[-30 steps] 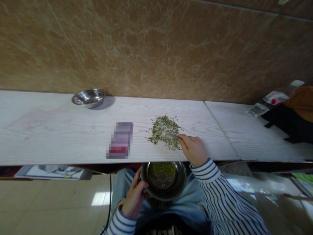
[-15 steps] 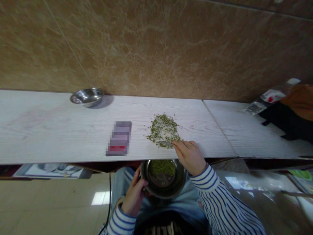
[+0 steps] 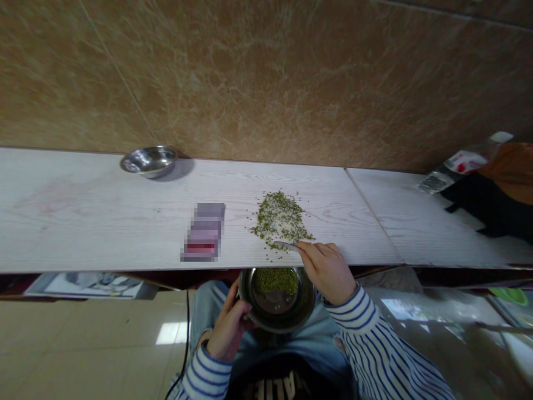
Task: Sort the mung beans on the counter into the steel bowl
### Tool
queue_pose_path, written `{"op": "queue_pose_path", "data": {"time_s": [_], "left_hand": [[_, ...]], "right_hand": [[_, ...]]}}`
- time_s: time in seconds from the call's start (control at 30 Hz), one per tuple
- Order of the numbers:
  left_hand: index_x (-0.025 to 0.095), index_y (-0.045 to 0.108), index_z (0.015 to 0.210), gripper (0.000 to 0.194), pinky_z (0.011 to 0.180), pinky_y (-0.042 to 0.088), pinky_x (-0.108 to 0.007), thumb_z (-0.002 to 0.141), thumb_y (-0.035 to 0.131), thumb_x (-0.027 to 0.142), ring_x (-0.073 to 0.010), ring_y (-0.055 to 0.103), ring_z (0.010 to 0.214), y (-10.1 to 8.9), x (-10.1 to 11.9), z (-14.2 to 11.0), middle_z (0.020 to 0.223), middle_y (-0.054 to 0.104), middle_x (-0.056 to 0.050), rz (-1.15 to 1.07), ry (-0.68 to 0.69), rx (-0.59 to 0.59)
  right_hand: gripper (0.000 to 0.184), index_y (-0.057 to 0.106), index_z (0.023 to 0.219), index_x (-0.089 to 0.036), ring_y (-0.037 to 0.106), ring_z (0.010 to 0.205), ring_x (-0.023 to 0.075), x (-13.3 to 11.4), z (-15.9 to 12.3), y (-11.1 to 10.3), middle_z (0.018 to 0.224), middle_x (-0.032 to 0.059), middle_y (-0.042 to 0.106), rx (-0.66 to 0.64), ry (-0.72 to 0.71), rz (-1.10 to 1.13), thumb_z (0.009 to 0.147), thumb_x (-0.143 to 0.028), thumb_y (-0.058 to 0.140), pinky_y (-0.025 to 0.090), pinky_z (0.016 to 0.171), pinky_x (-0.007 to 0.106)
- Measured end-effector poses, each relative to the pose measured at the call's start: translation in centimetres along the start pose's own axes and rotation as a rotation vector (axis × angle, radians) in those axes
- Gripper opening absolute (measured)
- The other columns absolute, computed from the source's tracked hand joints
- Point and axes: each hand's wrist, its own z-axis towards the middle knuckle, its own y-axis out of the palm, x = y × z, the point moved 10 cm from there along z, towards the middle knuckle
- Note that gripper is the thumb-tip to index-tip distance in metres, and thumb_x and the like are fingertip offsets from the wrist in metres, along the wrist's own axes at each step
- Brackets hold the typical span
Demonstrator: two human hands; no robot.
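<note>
A pile of small green beans mixed with white grains [image 3: 280,218] lies on the white wooden table [image 3: 104,222]. My right hand [image 3: 328,271] is closed on a thin metal tool [image 3: 285,245] whose tip rests at the pile's near edge, by the table's front edge. My left hand [image 3: 228,326] grips the rim of a steel bowl [image 3: 277,300] held on my lap just under the table edge. Green beans lie in the far part of that bowl.
A second, smaller steel bowl [image 3: 149,160] stands at the back against the brown tiled wall. A blurred pink and purple rectangle [image 3: 204,231] lies left of the pile. A plastic bottle [image 3: 462,164] and dark cloth [image 3: 491,208] lie at the far right.
My right hand has drawn the tool back from the pile's right side toward the table's front edge, and a few beans now lie scattered near that edge. The left hand and bowl stay put.
</note>
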Motion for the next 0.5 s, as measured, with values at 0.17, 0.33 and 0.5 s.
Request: {"op": "queue_pose_path", "data": {"time_s": [0.17,0.33,0.5], "left_hand": [[0.028,0.046,0.132,0.071,0.057,0.047,-0.027,0.063,0.058,0.015,-0.0172,0.058,0.076,-0.2,-0.2,0.1,0.096,0.065,-0.003,-0.009,-0.007,-0.020],[0.028,0.044,0.133,0.071,0.060,0.049,-0.028,0.064,0.058,0.015,-0.0166,0.058,0.076,-0.3,-0.3,0.3,0.095,0.065,-0.002,-0.013,-0.013,-0.047],[0.027,0.046,0.132,0.071,0.061,0.050,-0.029,0.063,0.059,0.015,-0.0172,0.059,0.078,-0.3,-0.3,0.3,0.100,0.065,-0.003,-0.007,-0.011,-0.040]], "right_hand": [[0.018,0.060,0.104,-0.019,0.063,0.081,0.0170,-0.4,-0.4,-0.4,0.088,0.0052,0.070,0.003,-0.013,0.022,0.093,-0.021,0.046,0.038,0.076,0.030],[0.018,0.059,0.105,-0.018,0.062,0.082,0.0171,0.2,-1.2,-1.1,0.090,0.0048,0.070,0.038,-0.003,0.034,0.092,-0.020,0.046,0.038,0.076,0.031],[0.017,0.060,0.102,-0.019,0.062,0.080,0.0165,0.6,-2.0,-0.9,0.089,0.0040,0.070,0.020,0.001,0.044,0.092,-0.020,0.046,0.039,0.076,0.031]]}}
